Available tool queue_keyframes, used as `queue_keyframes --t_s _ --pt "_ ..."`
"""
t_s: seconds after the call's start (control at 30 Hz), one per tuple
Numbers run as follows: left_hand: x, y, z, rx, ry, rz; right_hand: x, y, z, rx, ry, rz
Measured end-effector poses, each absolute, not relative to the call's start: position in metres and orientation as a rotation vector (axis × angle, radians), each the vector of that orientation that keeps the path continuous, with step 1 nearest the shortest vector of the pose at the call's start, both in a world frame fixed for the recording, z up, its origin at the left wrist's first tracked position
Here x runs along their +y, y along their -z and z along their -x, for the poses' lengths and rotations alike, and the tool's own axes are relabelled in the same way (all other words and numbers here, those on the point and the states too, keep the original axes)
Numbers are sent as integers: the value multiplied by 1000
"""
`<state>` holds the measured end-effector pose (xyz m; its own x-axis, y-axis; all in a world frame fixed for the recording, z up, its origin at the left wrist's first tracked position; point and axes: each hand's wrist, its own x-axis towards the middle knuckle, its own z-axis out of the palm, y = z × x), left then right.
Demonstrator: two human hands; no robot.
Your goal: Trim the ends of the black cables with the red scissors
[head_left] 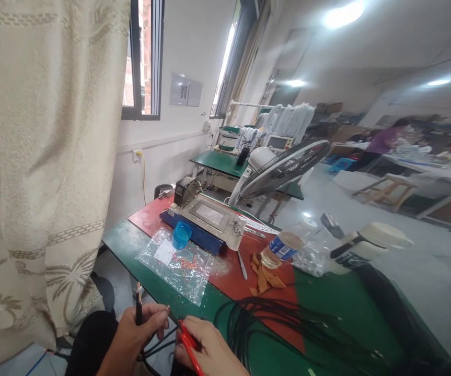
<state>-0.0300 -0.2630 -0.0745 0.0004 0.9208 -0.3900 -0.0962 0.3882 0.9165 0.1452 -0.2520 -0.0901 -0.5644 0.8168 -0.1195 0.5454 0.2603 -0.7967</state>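
Note:
My left hand (141, 330) is closed on a black cable (138, 312) whose stripped end shows several thin coloured wires pointing up. At its thumb and fingertip a small copper-coloured wire end (168, 309) shows. My right hand (211, 344) grips a red-handled hand tool (189, 343), probably pliers or cutters; its jaws are too small to make out. The tool's tip is close to my left fingertips, with a gap between the hands. Past them, a clear plastic bag (194, 293) lies on the table with small orange pieces (186, 262) and a blue cup (181, 236) on it.
A bundle of black cables (264, 313) spreads over the green table (319, 295) to the right. Behind stand a blue-sided metal machine (205, 222), a bottle of clear liquid (282, 248), a tilted fan (284, 169) and a white jug (370, 243). A curtain (45, 156) hangs on the left.

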Motion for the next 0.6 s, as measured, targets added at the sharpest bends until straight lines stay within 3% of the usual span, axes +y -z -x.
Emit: queue_keyframes --t_s 0.6 --pt "-209 100 18 1399 -805 -1371 -226 100 -166 -2055 -1107 1510"
